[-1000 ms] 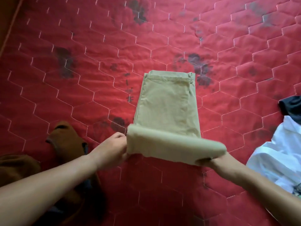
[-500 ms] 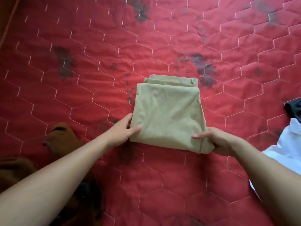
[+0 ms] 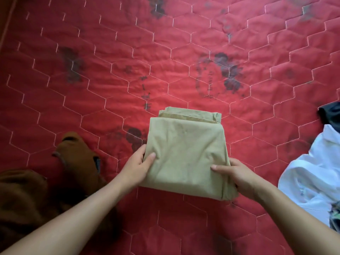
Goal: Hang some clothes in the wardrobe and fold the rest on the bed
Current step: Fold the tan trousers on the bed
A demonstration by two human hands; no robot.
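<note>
Far left, low in my feed, a brown garment (image 3: 77,162) lies crumpled on the red quilted bedcover (image 3: 110,70), one end poking up toward the middle. Next I see the left hand (image 3: 136,168) at the left edge of the folded khaki garment (image 3: 185,153). Its thumb lies flat on the top layer and the other fingers curl round the edge and under it, so it pinches the cloth (fingertips hidden below). The khaki garment sits centre frame on the bedcover, folded into a thick rectangle, with thinner folded layers peeking out along its far edge. Whether its near edge is raised off the cover, I can't tell. The right hand (image 3: 233,173) holds the lower right side the same way, thumb across the top, fingers tucked beneath the fold and closed on it. Both forearms are bare, coming in from the bottom corners. The cover has pale hexagon stitching and dark blotchy marks, with a big cluster beyond the khaki piece. Further right, a white garment (image 3: 312,181) lies rumpled at the frame edge, apart from the khaki one. Just beyond it a dark garment (image 3: 331,115) is cut off by the frame.
</note>
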